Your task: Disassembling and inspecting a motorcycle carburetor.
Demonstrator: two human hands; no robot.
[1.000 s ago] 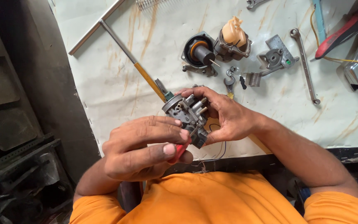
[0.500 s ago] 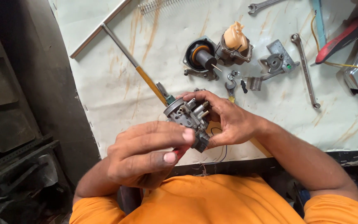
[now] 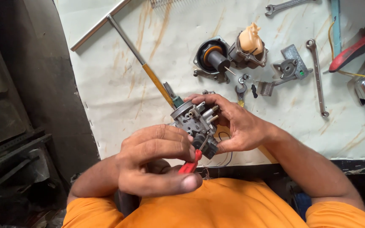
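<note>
Carburetor (image 3: 196, 124) half-hidden in right hand (image 3: 237, 126); left hand (image 3: 157, 162) grips red-handled screwdriver (image 3: 191, 162), tip obscured.

dull cast-metal carburetor (image 3: 195, 124), glossy red plastic screwdriver handle (image 3: 189, 164), stained matt sheet (image 3: 119, 84)

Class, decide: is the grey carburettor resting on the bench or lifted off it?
Lifted: the right hand grips the carburettor above the bench.

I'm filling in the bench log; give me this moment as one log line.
left hand: grips red-handled screwdriver, tip at carburetor body | right hand: holds carburetor body above bench | loose parts, spanner behind
</note>
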